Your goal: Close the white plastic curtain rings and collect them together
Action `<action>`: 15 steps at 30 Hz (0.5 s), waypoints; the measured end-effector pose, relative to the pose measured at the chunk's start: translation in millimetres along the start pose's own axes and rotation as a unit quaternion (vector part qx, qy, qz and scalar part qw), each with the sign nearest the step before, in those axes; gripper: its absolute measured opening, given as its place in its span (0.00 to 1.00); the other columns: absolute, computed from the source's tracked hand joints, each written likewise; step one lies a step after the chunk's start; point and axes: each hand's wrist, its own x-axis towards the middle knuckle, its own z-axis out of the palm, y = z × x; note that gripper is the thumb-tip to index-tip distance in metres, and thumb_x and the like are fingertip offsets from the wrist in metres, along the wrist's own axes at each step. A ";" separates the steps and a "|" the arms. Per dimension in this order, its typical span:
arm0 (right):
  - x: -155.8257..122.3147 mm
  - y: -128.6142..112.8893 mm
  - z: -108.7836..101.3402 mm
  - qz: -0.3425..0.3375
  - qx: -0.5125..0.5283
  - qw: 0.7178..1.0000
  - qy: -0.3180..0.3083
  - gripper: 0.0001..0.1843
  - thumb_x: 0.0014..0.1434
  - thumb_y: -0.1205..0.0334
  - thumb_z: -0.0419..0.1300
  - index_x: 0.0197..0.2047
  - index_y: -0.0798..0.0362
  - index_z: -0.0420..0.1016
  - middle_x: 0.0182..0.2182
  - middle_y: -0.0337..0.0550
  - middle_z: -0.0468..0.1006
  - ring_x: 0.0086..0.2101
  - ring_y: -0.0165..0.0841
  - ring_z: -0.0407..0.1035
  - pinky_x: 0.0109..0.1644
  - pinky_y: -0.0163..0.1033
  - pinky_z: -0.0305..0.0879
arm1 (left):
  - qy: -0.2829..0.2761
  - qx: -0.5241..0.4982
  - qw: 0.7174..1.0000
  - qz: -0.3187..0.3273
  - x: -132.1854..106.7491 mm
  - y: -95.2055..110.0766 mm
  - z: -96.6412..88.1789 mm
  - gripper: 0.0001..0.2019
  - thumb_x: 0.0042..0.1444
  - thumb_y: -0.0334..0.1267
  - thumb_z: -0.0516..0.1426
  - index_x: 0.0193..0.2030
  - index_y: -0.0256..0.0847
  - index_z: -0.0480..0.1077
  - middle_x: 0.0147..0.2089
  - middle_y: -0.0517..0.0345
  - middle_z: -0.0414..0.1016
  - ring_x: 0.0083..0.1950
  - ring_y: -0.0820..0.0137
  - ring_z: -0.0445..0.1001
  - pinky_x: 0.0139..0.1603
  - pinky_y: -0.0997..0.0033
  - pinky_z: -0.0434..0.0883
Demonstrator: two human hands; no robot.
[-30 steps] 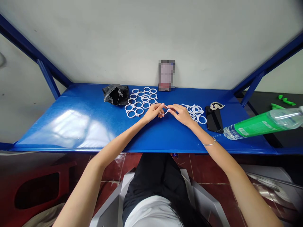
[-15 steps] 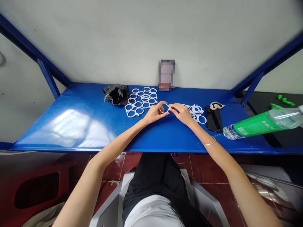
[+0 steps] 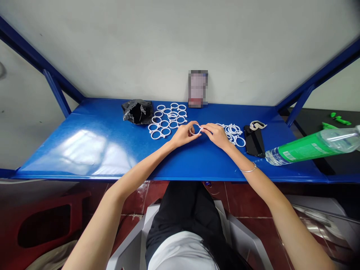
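Note:
Between my two hands, just above the blue table [image 3: 194, 165], is a white curtain ring [image 3: 195, 134]. My left hand [image 3: 184, 134] curls round its left side with thumb and fingers. The fingertips of my right hand [image 3: 215, 133] pinch the small tab on the ring's right side; they partly cover it. To the left of my left hand several white rings [image 3: 165, 132] lie spread out flat, most showing a small knob. A closer heap of white rings [image 3: 240, 141] overlaps beside my right hand, which hides part of it.
A torn black plastic bag [image 3: 137, 111] sits at the back left. A blurred upright phone-like object [image 3: 197, 90] leans on the wall. On the right are a black phone [image 3: 254, 142], a white strap-like item [image 3: 257, 125] and a large bottle with a green label [image 3: 309, 146].
Almost nothing differs. The ring has shifted very slightly between my fingers, and both hands keep their grip on it.

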 end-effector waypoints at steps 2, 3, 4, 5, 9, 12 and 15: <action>-0.2 0.3 0.2 -0.001 0.002 1.000 0.003 0.20 0.71 0.52 0.48 0.45 0.50 0.79 0.39 0.48 0.83 0.39 0.41 0.77 0.43 0.45 0.72 | -0.002 0.003 1.000 -0.002 -0.1 -0.1 0.0 0.23 0.57 0.49 0.61 0.54 0.36 0.68 0.29 0.60 0.74 0.26 0.74 0.70 0.30 0.76 0.67; -0.2 0.4 0.3 -0.003 0.004 1.000 0.005 0.20 0.71 0.52 0.48 0.45 0.50 0.79 0.38 0.48 0.83 0.39 0.41 0.77 0.43 0.44 0.72 | -0.003 0.005 1.000 -0.003 -0.1 -0.3 0.0 0.23 0.57 0.49 0.61 0.54 0.37 0.68 0.29 0.60 0.74 0.26 0.74 0.70 0.30 0.76 0.67; -0.3 0.7 0.3 -0.005 0.005 1.000 0.007 0.19 0.71 0.52 0.48 0.45 0.51 0.79 0.38 0.48 0.83 0.39 0.40 0.77 0.43 0.44 0.72 | -0.005 0.007 1.000 -0.004 -0.1 -0.6 0.1 0.23 0.57 0.50 0.61 0.54 0.37 0.68 0.29 0.60 0.74 0.26 0.74 0.70 0.30 0.76 0.67; -0.4 0.9 0.2 -0.008 0.005 1.000 0.008 0.19 0.70 0.53 0.49 0.45 0.51 0.79 0.37 0.48 0.83 0.39 0.40 0.77 0.43 0.43 0.72 | -0.005 0.009 1.000 -0.003 -0.1 -0.9 0.3 0.24 0.57 0.51 0.61 0.54 0.37 0.68 0.29 0.60 0.74 0.26 0.74 0.70 0.30 0.76 0.67; -0.6 1.8 0.4 -0.014 0.000 1.000 0.016 0.18 0.70 0.54 0.50 0.42 0.50 0.80 0.35 0.47 0.82 0.37 0.39 0.76 0.41 0.42 0.71 | -0.003 0.016 1.000 0.008 -0.2 -2.5 1.1 0.26 0.57 0.55 0.59 0.53 0.36 0.68 0.29 0.60 0.74 0.25 0.74 0.70 0.30 0.76 0.68; -0.6 1.9 1.0 -0.021 -0.002 1.000 0.023 0.18 0.70 0.55 0.50 0.41 0.50 0.80 0.34 0.47 0.82 0.35 0.38 0.76 0.39 0.41 0.70 | 0.000 0.026 1.000 0.015 -0.5 -3.6 1.7 0.27 0.57 0.57 0.59 0.53 0.35 0.68 0.28 0.60 0.74 0.25 0.74 0.70 0.30 0.76 0.68; -0.4 1.4 1.2 -0.029 -0.001 0.999 0.032 0.18 0.70 0.55 0.50 0.40 0.51 0.80 0.33 0.47 0.82 0.34 0.38 0.75 0.38 0.41 0.70 | -0.001 0.035 0.999 0.017 -0.7 -4.6 2.3 0.28 0.57 0.58 0.58 0.53 0.35 0.68 0.28 0.60 0.74 0.24 0.74 0.71 0.29 0.76 0.68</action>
